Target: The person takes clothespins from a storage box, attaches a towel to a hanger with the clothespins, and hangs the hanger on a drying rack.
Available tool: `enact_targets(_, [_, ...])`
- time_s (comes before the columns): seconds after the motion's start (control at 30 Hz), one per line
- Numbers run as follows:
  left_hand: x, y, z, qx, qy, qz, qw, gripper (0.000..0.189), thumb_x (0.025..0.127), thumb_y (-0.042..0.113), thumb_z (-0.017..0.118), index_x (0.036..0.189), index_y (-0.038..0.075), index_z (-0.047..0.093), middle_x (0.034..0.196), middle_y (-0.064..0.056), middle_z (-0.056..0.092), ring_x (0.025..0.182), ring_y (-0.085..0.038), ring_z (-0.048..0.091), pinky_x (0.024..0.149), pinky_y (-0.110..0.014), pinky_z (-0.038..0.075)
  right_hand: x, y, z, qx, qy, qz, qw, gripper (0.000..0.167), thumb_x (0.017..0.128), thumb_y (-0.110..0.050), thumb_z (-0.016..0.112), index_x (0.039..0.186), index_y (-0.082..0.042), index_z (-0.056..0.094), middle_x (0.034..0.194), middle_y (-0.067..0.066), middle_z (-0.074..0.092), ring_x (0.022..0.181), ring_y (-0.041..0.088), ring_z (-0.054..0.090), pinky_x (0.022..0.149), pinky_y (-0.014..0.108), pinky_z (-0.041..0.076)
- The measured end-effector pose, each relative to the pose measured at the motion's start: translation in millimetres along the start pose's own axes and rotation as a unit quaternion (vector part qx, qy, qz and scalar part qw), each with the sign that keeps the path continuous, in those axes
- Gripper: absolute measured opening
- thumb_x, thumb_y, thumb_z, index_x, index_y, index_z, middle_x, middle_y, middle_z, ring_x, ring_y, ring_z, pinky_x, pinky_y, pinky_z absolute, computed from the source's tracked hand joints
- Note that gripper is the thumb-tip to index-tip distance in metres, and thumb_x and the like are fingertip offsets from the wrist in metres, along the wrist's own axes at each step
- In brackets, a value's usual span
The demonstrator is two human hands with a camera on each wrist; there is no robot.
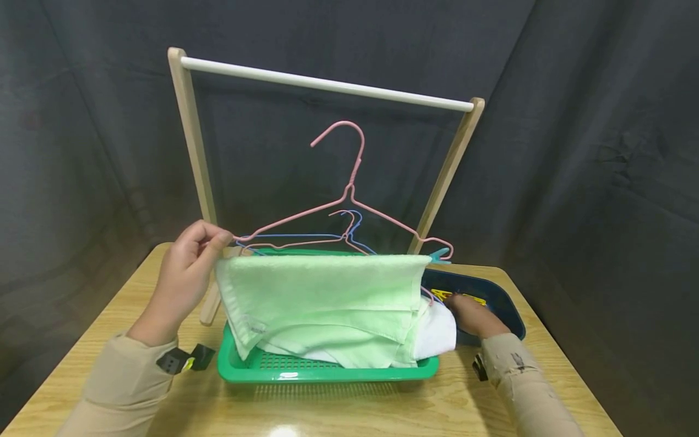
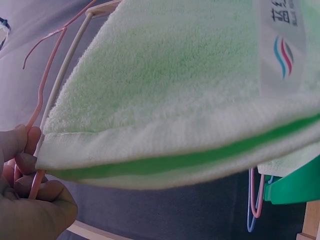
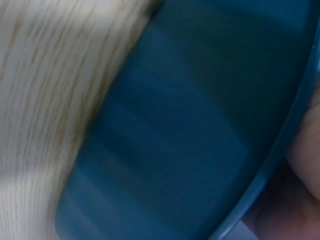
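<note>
My left hand pinches the left end of a pink wire hanger, with the hanger's hook pointing up. A pale green towel hangs folded over the hanger's lower bar, its label showing in the left wrist view. At the hanger's right end sits a teal clothespin. My right hand reaches into a dark blue tray, close to yellow clothespins. In the right wrist view, the tray's wall hides the fingertips, so I cannot tell whether they hold a clothespin.
Under the towel stands a green basket with a white cloth at its right. More hangers, one blue and one pink, lie behind the towel. A wooden rack with a white rod rises at the back of the table.
</note>
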State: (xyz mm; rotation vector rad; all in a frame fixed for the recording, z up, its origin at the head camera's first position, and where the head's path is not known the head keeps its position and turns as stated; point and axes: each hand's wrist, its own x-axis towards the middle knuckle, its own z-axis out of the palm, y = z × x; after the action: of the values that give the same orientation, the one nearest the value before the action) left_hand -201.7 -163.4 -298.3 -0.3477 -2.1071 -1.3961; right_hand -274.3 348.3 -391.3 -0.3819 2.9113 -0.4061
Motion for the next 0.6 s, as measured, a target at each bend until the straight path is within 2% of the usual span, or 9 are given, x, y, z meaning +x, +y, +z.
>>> enact_targets(0.3, [0.2,-1.8,0.0,-0.008,-0.001,0.009,0.9999,0.010,0.103,0.005,0.058,0.100,-0.003,0.062,0.087,0.005,0.054,0.075,-0.013,0.045,0.062,-0.021,0.038,3.8,3.5,3.1,-0.014,0.007,0.002,0.9999,0.019,0.090,0.005,0.069,0.108,0.001,0.073,0.098,0.012,0.073,0.089,0.029,0.069,0.085,0.053,0.056])
enact_targets(0.6, [0.7,-1.6,1.4,-0.012,0.000,0.003,0.9999,0.008,0.102,0.003,0.059,0.100,-0.003,0.063,0.090,0.011,0.057,0.077,-0.010,0.048,0.064,-0.018,0.040,5.9,8.5,5.4,-0.037,0.016,0.014,0.9991,0.016,0.090,0.005,0.069,0.105,0.003,0.071,0.092,0.012,0.071,0.081,0.026,0.067,0.080,0.051,0.057])
